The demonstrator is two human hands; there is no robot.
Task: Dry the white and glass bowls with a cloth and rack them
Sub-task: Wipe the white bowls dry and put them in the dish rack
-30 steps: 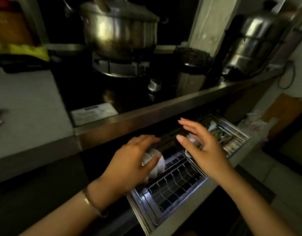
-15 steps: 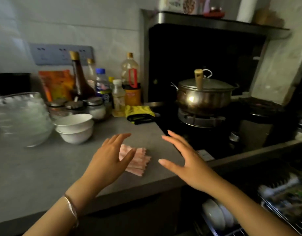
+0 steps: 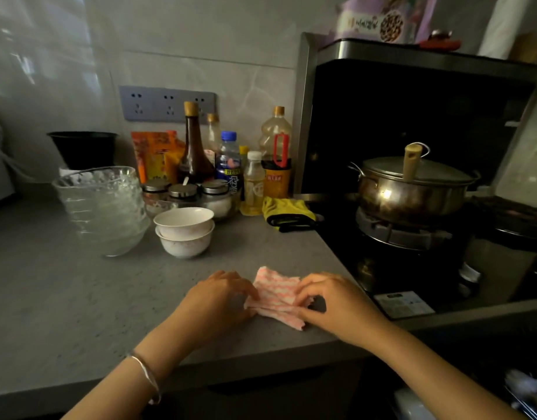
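Counter [image 3: 79,298]: cloth [image 3: 276,291] between left fingers [image 3: 246,291] and right fingers [image 3: 306,294]

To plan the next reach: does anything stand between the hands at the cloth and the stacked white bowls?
Nothing visible does. Only bare counter lies between the pink cloth, gripped by the left hand and the right hand, and the white bowls. The glass bowls stand left of that path.

Lidded steel pot [image 3: 412,192] on the burner [image 3: 400,233], condiment bottles [image 3: 231,165] beside yellow fabric [image 3: 287,207]
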